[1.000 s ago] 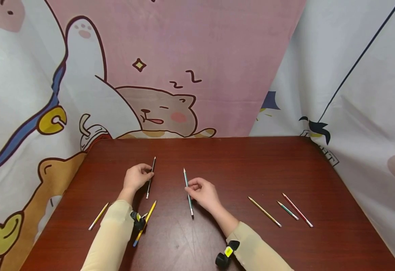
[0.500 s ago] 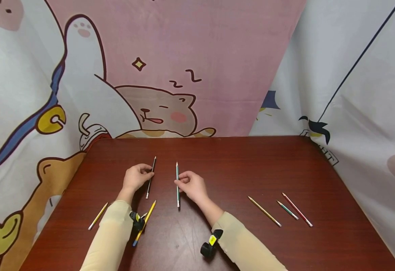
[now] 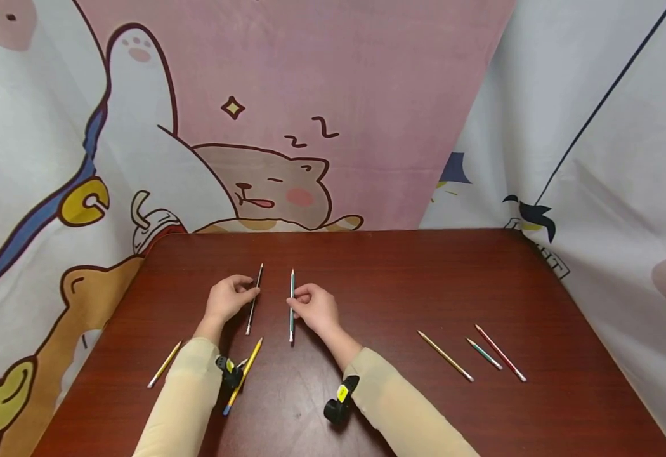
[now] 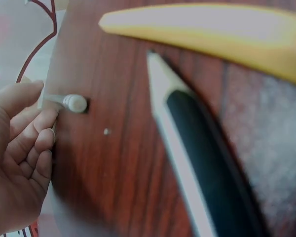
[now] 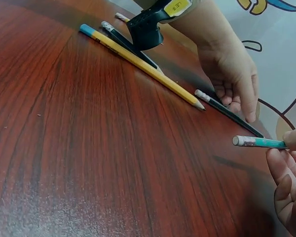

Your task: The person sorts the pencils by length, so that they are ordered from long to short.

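Observation:
My left hand (image 3: 229,298) pinches a black pencil (image 3: 251,312) at the left-middle of the table, thumb on its near side. The pencil points away, its white eraser toward me; the left wrist view catches only its eraser end (image 4: 75,102) beside the fingers. Between thumb and fingers my right hand (image 3: 317,310) holds a teal-and-white pencil (image 3: 291,330), also tip away. In the right wrist view its eraser end (image 5: 246,141) sticks out over a shadow on the tabletop. The two held pencils stand a short gap apart, nearly parallel.
Beside my left wrist lie a yellow pencil with a blue end (image 3: 245,376) and another black pencil (image 5: 130,44). A short yellow pencil (image 3: 165,364) is farther left. Rightward on the table (image 3: 390,406) are gold (image 3: 446,356), short green (image 3: 484,353) and red (image 3: 501,353) pencils.
My right hand has carried the teal pencil left and slightly away from me, closer to the black one, and turned it more upright in view. The left hand has stayed in place.

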The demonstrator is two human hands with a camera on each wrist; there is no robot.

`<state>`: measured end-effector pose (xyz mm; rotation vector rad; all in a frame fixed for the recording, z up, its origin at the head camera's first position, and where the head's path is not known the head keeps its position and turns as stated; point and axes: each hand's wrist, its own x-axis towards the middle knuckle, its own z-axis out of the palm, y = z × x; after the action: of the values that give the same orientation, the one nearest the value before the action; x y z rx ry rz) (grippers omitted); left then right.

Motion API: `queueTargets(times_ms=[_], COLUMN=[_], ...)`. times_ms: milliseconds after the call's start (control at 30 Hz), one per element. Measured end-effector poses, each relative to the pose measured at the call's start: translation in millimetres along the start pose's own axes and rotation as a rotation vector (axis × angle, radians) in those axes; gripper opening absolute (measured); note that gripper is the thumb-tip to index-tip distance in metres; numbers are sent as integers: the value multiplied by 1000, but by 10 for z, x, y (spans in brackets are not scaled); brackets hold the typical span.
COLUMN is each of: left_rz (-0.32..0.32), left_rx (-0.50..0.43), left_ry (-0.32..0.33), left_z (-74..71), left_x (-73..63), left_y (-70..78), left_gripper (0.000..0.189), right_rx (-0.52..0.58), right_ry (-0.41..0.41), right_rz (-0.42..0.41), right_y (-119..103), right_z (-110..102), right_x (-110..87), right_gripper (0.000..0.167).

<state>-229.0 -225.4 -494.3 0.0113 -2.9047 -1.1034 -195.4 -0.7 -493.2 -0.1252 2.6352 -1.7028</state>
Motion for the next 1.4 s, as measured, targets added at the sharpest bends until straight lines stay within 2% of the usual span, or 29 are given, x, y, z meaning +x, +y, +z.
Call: queueTargets(times_ms=[300, 533, 867, 1133, 1400], left_rz=[28, 48, 80, 81, 75], left_rx=[-42, -39, -16, 2, -19], left_ry=[-33, -63, -42, -32, -23], left_z=[-34, -46, -13, -3, -24], left_x=[-56, -120, -124, -111, -155], left_y=[-23, -7, -7, -29, -29], left_gripper=[40, 41, 36, 32, 34], right_rx=[-83, -49, 13, 38, 10], right_ry=[10, -3, -13, -5, 15], right_rz=[47, 78, 98, 131, 144], right_y=[24, 53, -36, -48, -72], right_z=[62, 109, 184, 276, 337], right_x=[33, 55, 73, 126, 151], right_gripper=[18, 18, 17, 16, 15])
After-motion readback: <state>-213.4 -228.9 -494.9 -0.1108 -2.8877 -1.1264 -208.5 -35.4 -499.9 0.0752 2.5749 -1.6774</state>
